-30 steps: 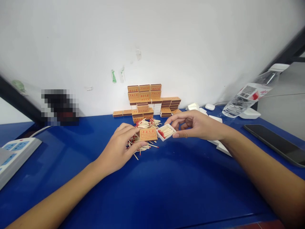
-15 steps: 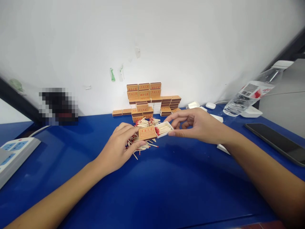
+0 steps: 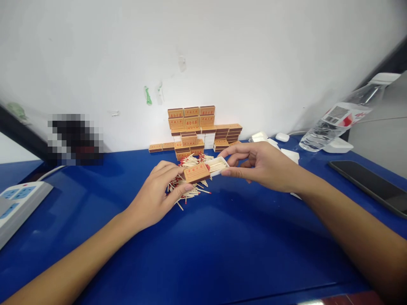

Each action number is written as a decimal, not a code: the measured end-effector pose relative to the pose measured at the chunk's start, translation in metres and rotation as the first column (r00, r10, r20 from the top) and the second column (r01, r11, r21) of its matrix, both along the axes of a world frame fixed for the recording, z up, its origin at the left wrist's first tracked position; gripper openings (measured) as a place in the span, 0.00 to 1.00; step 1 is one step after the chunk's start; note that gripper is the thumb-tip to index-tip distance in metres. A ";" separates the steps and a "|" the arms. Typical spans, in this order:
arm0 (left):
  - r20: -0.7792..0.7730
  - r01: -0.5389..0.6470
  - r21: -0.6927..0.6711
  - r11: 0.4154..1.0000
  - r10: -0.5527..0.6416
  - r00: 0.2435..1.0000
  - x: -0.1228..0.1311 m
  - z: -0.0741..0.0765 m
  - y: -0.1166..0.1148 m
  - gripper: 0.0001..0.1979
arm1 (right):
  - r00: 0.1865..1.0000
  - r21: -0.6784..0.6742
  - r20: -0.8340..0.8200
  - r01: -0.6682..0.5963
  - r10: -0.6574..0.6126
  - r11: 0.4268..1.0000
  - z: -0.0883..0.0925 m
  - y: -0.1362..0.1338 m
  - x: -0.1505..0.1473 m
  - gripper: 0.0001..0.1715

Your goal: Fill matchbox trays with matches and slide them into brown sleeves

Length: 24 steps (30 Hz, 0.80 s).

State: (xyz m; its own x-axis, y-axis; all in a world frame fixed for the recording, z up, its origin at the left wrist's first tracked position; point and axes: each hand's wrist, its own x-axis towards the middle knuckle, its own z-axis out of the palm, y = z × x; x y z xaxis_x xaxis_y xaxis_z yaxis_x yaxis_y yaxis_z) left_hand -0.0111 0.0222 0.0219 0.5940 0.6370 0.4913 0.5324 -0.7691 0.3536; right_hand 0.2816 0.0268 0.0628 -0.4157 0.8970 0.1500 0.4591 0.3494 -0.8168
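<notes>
My left hand point(image 3: 160, 190) pinches the orange matchbox sleeve point(image 3: 197, 172) by its left end, thumb in front and fingers behind. From the sleeve's right end juts a white inner tray point(image 3: 219, 167) holding red-tipped matches, partly slid in. My right hand point(image 3: 254, 167) grips the tray's outer end between thumb and index finger, its other fingers curled. Both parts are held above the blue tabletop. Beneath and behind them spreads a pile of loose matches point(image 3: 193, 193), partly hidden by the box and my left hand.
Stacked matchboxes point(image 3: 191, 123) stand against the white wall. White trays point(image 3: 289, 156), a small white case point(image 3: 282, 137), a tilted water bottle point(image 3: 337, 118) and a dark phone point(image 3: 370, 184) lie on the right. A power strip point(image 3: 23, 203) sits at the left edge.
The inner tray has slid farther into the sleeve, so less of the matches shows. My right hand has shifted slightly left, and the view has tilted a little.
</notes>
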 end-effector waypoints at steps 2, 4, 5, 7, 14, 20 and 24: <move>-0.003 -0.004 0.001 1.000 0.005 1.000 0.000 -0.001 -0.001 0.14 | 1.000 -0.007 0.000 0.015 -0.015 1.000 0.000 0.001 0.000 0.23; 0.009 -0.018 0.006 1.000 0.018 1.000 0.000 -0.001 -0.002 0.14 | 1.000 -0.011 -0.004 0.015 -0.015 1.000 -0.001 0.001 0.000 0.24; 0.014 -0.020 0.005 1.000 0.020 1.000 0.001 -0.002 -0.002 0.14 | 1.000 -0.018 -0.013 0.009 -0.009 1.000 -0.002 0.001 -0.001 0.24; 0.013 -0.010 -0.004 1.000 0.010 1.000 0.001 -0.003 -0.004 0.15 | 0.999 -0.048 -0.038 -0.015 0.013 0.999 -0.005 -0.001 -0.003 0.24; 0.064 -0.063 -0.018 0.998 0.064 0.996 0.005 -0.003 -0.008 0.16 | 0.981 -0.100 -0.194 0.000 -0.019 0.995 -0.020 -0.012 -0.028 0.32; 0.134 -0.142 0.070 0.987 0.132 0.982 0.005 -0.003 -0.008 0.15 | 0.967 -0.061 -0.242 -0.094 0.077 0.994 -0.026 -0.039 -0.053 0.39; 0.076 -0.122 0.071 0.990 0.116 0.990 0.005 -0.002 -0.009 0.16 | 0.989 -0.032 -0.126 -0.079 0.074 0.996 -0.028 -0.042 -0.052 0.40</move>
State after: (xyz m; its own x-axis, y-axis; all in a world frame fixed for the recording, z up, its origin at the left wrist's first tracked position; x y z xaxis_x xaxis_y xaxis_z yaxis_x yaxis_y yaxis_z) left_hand -0.0063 0.0131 0.0197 0.4780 0.6608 0.5787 0.5974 -0.7276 0.3373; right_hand 0.2296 -0.0152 0.0349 -0.4638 0.8691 0.1722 0.3263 0.3482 -0.8788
